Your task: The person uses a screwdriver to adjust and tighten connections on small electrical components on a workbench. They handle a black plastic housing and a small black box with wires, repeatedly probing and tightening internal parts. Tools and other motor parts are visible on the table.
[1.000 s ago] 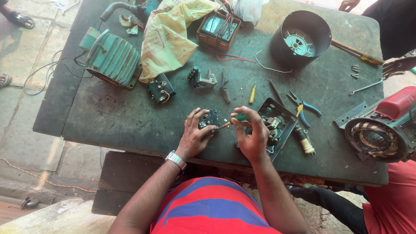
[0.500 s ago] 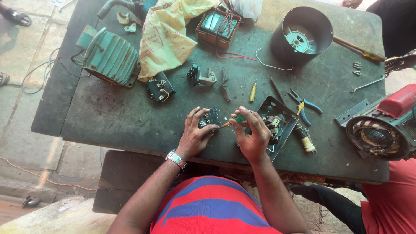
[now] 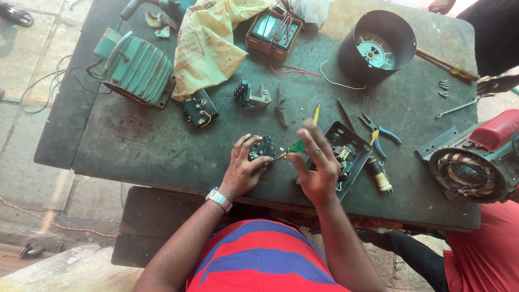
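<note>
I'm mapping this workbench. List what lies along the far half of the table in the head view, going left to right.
Green motor housing → yellow plastic bag → boxed meter with red and black leads → black cylindrical fan cover → small screws.

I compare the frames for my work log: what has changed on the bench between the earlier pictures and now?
Very little. The right hand still holds the green-handled screwdriver, its tip at the small black part that the left hand keeps pressed on the bench. The right hand's fingers look slightly more raised. The blue pliers and green motor lie as before.
</note>
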Demonstrator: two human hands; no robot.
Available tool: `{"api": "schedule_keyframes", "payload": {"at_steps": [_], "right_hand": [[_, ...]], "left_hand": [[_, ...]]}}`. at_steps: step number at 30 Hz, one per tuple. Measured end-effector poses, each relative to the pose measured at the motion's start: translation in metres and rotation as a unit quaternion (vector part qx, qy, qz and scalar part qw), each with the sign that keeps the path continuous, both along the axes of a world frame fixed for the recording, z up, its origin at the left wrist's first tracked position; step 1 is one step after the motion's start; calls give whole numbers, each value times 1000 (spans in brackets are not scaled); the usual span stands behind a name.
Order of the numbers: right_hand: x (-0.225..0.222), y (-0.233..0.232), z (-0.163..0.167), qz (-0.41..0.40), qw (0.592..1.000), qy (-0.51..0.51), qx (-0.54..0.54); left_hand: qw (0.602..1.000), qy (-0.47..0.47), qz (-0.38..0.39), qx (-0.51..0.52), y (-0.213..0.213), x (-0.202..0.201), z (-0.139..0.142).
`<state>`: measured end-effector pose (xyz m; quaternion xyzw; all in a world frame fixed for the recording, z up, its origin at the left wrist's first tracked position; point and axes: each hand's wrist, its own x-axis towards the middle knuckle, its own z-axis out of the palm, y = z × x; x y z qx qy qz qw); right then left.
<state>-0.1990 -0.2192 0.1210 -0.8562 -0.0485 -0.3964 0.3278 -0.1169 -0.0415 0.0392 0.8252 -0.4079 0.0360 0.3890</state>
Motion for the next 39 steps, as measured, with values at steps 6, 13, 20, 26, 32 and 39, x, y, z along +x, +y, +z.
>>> {"api": "schedule_keyframes", "payload": {"at_steps": [6,13,20,26,32,39], "right_hand": [[-6,-13,11,-7,998,56,28],[-8,-10,10,122,976,119,137],[-4,-12,15,89,982,141,83],[-4,-14,14,79,992,84,46],[-7,-16,12,124,963,165,175],[-8,-18,10,119,967,180,134]], "left_hand": [[1000,1,1,4,3,2,0],[1000,9,6,-8,3,2,-2],[1000,1,12,-14,-1,-1,1],[999,6,13,-29,-3,0,1],[999,8,11,-50,-4,1,0],[999,5,20,-35,-8,-2,2]]}}
